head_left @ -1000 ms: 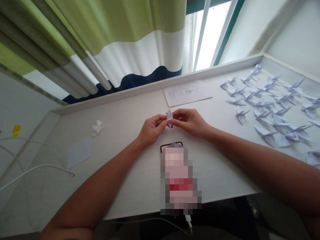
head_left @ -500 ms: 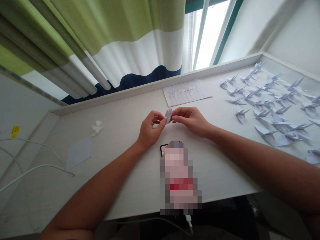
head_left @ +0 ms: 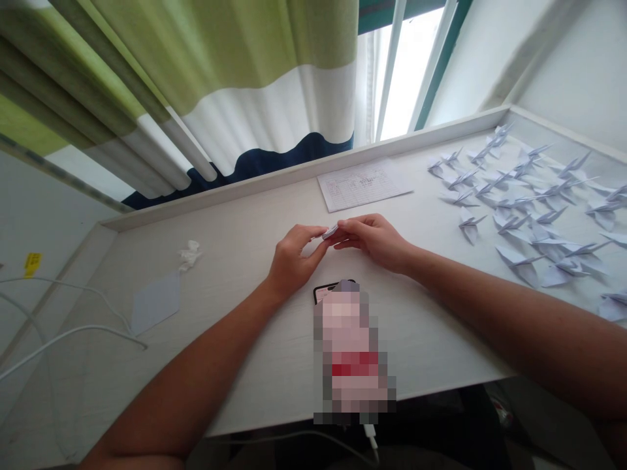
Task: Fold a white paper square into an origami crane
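A small folded piece of pale paper (head_left: 330,232) is pinched between both hands just above the white desk (head_left: 245,261). My left hand (head_left: 292,260) grips its left end with thumb and fingers closed. My right hand (head_left: 373,237) holds its right end, fingers pressed together on it. The paper lies nearly flat and is mostly hidden by the fingertips. A phone (head_left: 350,346) lies on the desk just below the hands.
Several folded paper cranes (head_left: 529,209) cover the desk's right side. A printed sheet (head_left: 363,185) lies behind the hands. At the left are a crumpled white scrap (head_left: 190,254), a flat folded paper (head_left: 155,303) and white cables (head_left: 73,329). A curtain (head_left: 206,91) hangs behind.
The folded paper stood upright between the fingertips earlier; it is now turned down nearly flat. Both hands have lowered slightly toward the desk.
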The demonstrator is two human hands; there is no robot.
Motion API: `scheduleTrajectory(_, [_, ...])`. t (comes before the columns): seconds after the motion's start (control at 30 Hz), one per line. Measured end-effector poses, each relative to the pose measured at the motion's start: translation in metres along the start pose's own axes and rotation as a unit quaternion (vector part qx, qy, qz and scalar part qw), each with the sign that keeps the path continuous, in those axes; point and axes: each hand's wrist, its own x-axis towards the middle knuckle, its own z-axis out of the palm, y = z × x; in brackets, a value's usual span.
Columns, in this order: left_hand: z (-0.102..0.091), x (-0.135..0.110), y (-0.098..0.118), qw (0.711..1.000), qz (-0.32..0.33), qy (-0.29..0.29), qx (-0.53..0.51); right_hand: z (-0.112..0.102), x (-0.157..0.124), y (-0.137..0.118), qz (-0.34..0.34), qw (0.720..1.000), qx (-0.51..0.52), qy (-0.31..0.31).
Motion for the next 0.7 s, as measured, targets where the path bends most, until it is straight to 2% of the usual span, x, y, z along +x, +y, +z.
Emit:
scheduleTrajectory(0.33, [-0.0012,0.0008,0.0059,0.997,-0.064,0.03,-0.029,0.0006,0.0012,-0.0041,0.066,0.993,0.097,-0.005])
scheduleTrajectory(0.57, [-0.0003,0.0027,0.0065,0.996,-0.044,0.042,-0.06,0.0005,-0.0011,-0.0078,0.063,0.992,0.106,-0.027])
scheduleTrajectory(0.7, [-0.0005,0.0038,0.0058,0.995,-0.053,0.062,-0.06,0.001,-0.0015,-0.006,0.049,0.995,0.083,-0.009])
